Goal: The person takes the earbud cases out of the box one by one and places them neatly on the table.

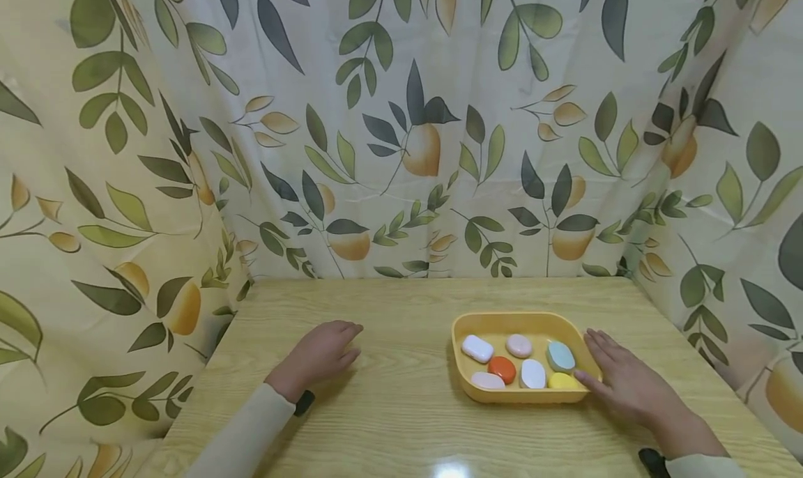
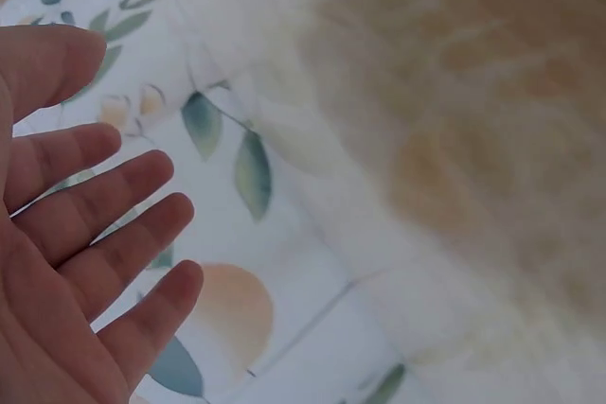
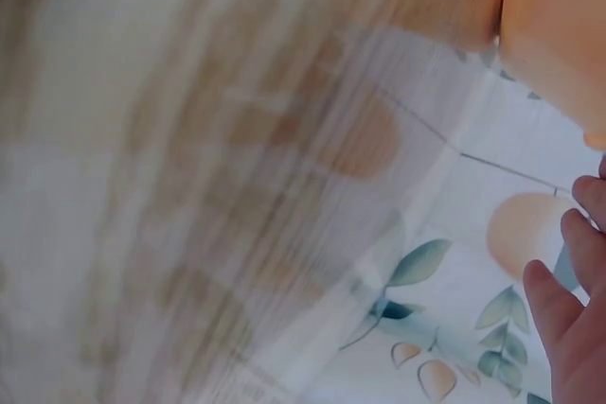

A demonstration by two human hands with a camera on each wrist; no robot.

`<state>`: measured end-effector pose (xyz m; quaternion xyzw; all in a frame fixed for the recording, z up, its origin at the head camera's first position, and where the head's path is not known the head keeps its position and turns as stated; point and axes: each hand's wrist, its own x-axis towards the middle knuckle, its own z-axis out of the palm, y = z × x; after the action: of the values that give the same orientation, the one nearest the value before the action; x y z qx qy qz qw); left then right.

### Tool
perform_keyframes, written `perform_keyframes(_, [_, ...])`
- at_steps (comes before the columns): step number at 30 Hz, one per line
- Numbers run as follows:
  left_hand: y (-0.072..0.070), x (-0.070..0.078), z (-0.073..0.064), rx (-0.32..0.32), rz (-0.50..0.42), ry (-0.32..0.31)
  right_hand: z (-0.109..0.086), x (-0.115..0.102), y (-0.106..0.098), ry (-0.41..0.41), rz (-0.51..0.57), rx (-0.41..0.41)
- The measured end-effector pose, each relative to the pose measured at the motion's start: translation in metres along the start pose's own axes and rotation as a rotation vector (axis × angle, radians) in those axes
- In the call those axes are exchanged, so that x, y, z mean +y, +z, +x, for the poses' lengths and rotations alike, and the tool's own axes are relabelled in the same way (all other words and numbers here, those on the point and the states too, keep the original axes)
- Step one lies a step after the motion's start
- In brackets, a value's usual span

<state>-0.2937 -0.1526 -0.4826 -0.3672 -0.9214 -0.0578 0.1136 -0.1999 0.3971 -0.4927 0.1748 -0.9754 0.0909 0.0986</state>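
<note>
A shallow yellow-orange tray (image 1: 521, 396) sits on the right half of the table in the head view. In it lie several smooth, rounded, pebble-like pieces, among them an orange-red piece (image 1: 502, 370), a light blue piece (image 1: 560, 356), a yellow piece (image 1: 563, 381) and a white piece (image 1: 532, 374). My right hand (image 1: 630, 380) is at the tray's right end, fingers extended along its outside and thumb by the rim; whether it presses there is unclear. Over the table to the left, my left hand (image 1: 326, 352) holds nothing; the left wrist view shows its fingers (image 2: 123, 186) spread and relaxed.
The wooden table (image 1: 401, 422) meets a leaf-and-fruit patterned curtain (image 1: 389, 206) at the back, with more of it on both sides. Dark bands circle both wrists. Part of the tray (image 3: 559, 35) appears at the right wrist view's upper right corner.
</note>
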Motion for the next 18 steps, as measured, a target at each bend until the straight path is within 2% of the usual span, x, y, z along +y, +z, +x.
perform_keyframes(7, [-0.007,0.010,0.023,-0.019,0.018,0.041,0.002,-0.010,0.001,0.038,0.057,-0.028])
perform_keyframes(13, [-0.007,0.023,0.038,-0.042,0.002,0.056,0.003,-0.014,0.007,0.048,0.063,-0.049])
perform_keyframes(18, [-0.006,0.036,0.059,-0.051,-0.013,0.086,-0.002,-0.010,0.003,0.069,0.062,-0.049])
